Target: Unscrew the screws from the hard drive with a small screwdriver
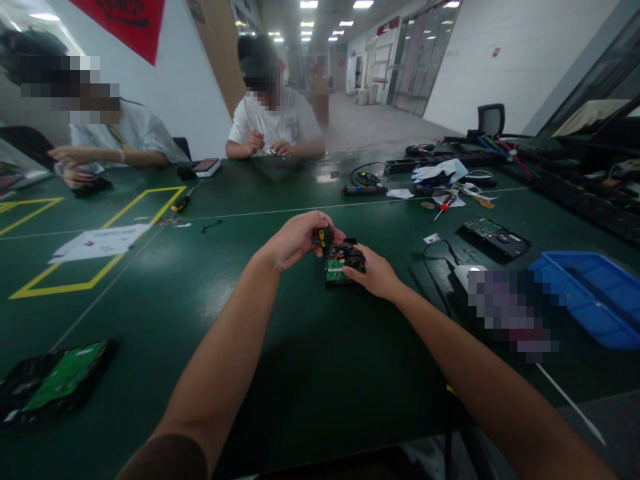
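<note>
A hard drive (340, 275) with its green circuit board facing up rests on the dark green table in front of me. My left hand (305, 240) is closed around a black and yellow screwdriver (325, 237), held above the far left part of the drive. Its tip is hidden, so I cannot tell whether it touches a screw. My right hand (373, 270) grips the drive's right side, thumb over the board and fingers along the far edge.
Another hard drive (494, 239) lies to the right, near a blue plastic tray (600, 300). A third drive (65, 373) sits at the left front. Farther back are a red screwdriver (444, 208), a yellow-handled screwdriver (182, 201) and a paper sheet (103, 243). Two people sit across the table.
</note>
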The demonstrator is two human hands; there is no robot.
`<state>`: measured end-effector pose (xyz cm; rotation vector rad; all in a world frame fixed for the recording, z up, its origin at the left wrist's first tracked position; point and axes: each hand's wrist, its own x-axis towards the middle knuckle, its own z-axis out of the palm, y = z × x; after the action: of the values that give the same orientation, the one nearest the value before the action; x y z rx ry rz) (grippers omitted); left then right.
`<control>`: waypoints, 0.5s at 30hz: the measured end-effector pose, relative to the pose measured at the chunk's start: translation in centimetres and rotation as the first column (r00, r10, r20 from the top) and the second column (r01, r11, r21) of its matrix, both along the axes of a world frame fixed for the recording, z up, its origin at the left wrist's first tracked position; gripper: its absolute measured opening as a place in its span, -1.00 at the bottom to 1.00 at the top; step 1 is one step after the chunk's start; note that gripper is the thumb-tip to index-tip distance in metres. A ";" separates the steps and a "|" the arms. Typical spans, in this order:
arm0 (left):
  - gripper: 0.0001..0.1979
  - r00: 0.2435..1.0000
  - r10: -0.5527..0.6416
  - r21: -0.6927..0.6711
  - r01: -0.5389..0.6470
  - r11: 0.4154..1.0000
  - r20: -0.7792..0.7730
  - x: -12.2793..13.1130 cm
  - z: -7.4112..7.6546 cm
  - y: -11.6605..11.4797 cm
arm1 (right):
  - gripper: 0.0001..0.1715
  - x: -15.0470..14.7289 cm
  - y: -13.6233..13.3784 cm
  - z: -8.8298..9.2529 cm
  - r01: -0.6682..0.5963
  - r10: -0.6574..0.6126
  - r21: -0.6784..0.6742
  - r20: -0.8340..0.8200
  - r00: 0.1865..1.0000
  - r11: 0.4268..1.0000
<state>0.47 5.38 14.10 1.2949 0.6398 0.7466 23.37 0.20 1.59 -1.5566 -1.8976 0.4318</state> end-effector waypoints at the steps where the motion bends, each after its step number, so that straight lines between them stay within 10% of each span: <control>1: -0.85 1.000 0.004 0.013 -0.004 1.000 -0.007 0.0 0.0 0.0 | -0.23 0.0 0.0 0.0 0.002 -0.002 0.002 0.002 1.000 1.000; 15: -0.80 1.000 -0.020 0.015 0.020 1.000 0.002 -0.2 -0.1 0.2 | -0.13 -0.2 -0.1 0.4 0.049 -0.048 -0.055 0.009 0.999 0.997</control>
<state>0.31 5.62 14.01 1.3128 0.6197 0.7370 23.13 0.06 1.97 -1.6386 -1.8640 0.4606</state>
